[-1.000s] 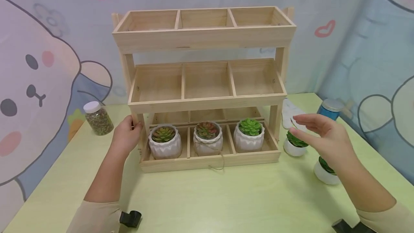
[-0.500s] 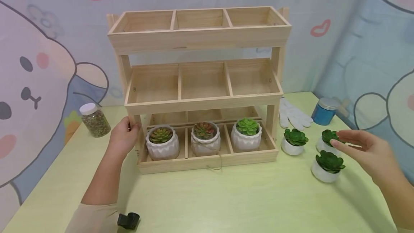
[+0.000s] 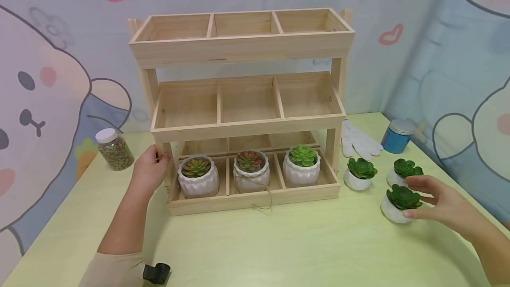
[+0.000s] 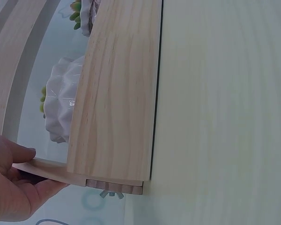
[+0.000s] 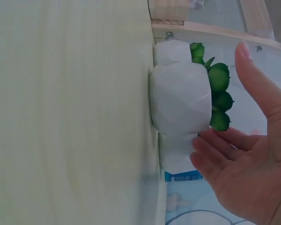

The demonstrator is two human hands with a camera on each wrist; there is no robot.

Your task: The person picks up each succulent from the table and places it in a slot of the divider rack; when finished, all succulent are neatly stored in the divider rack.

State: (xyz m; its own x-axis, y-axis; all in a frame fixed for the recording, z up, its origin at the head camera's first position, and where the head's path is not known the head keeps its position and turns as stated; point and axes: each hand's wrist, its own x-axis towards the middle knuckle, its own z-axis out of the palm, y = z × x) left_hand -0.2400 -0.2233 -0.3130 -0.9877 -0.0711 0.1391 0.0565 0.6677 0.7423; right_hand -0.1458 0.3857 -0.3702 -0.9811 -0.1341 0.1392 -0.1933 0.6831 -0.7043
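My left hand (image 3: 148,172) grips the left upright of the three-tier wooden plant stand (image 3: 243,50), its thumb and fingers on either side of the wood in the left wrist view. In the head view, my right hand (image 3: 448,211) is beside the nearest small white pot (image 3: 392,211) with a dark green succulent (image 3: 403,196). Thumb and fingers are spread around that plant; the right wrist view shows no closed grip. Two similar plants stand behind: one left (image 3: 361,169), one at the back right (image 3: 406,168).
Three wavy white pots with succulents, left (image 3: 198,183), middle (image 3: 250,180) and right (image 3: 301,172), sit in the bottom tier. White gloves (image 3: 358,141) and a blue jar (image 3: 397,138) lie behind at right. A white-lidded jar (image 3: 115,152) stands at left.
My right hand has moved right, then down and left to the nearest dark green succulent, uncovering the small plants behind. The left hand keeps its hold on the stand. The head view has shifted slightly.
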